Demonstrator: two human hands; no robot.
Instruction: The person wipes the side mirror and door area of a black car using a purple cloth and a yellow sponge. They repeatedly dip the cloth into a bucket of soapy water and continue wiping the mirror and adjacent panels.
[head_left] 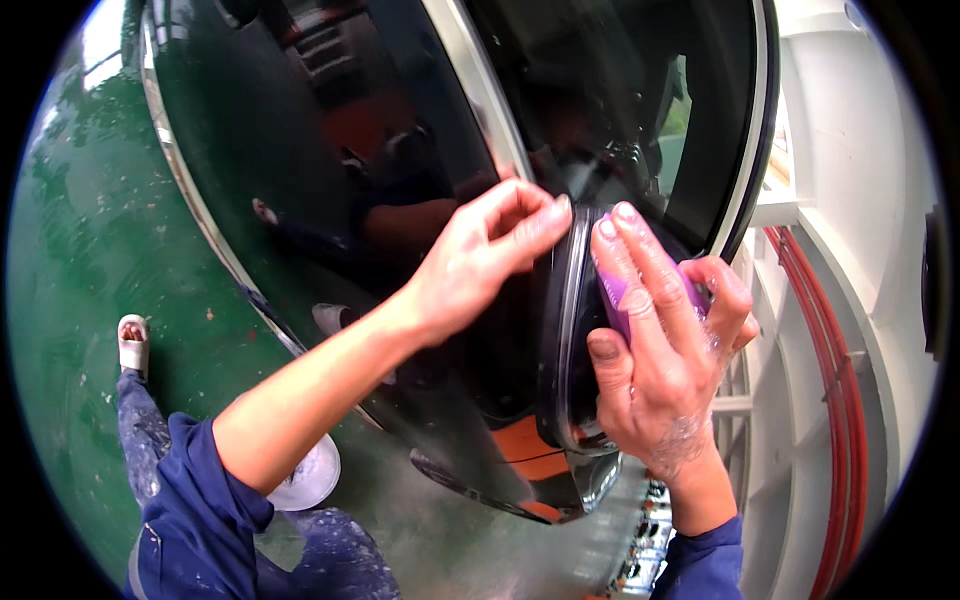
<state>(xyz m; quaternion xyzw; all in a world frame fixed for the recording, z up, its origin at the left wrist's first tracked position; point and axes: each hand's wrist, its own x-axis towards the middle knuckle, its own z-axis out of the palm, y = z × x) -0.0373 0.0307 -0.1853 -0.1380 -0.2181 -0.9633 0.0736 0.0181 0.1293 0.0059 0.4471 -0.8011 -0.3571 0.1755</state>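
Right hand (pixel 665 345) clamps purple pad (pixel 613 298) against rounded glossy-black mirror housing (pixel 562 350), left hand (pixel 480 245) curled, grip unclear; press evenly.

No readable lettering, numbers or signs show on anything.

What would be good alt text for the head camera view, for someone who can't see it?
A person's wet right hand holds a purple pad against the side mirror of a shiny black car, with the left hand close to the mirror's edge. At left lies a green floor.
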